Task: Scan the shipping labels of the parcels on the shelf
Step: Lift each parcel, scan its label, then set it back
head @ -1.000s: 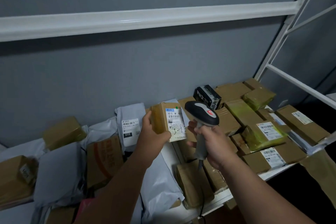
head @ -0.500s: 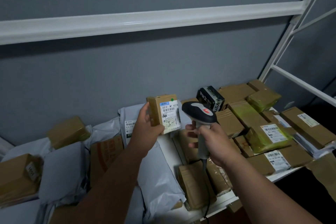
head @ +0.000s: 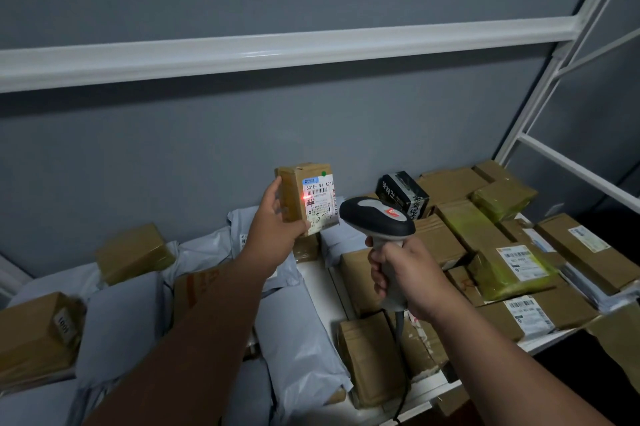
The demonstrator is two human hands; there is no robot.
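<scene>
Brown cardboard parcel (head: 300, 199) sits upright in my left hand (head: 273, 235) at mid-frame, fingers clasped round its side, its shipping label (head: 320, 199) facing me with a red laser dot on it. My right hand (head: 403, 278) clenches the barcode scanner (head: 377, 221) handle just right of it, above the shelf (head: 320, 282) of parcels.

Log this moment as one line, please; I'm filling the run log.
left hand: holds small brown parcel | right hand: grips barcode scanner | red light on shipping label
</scene>
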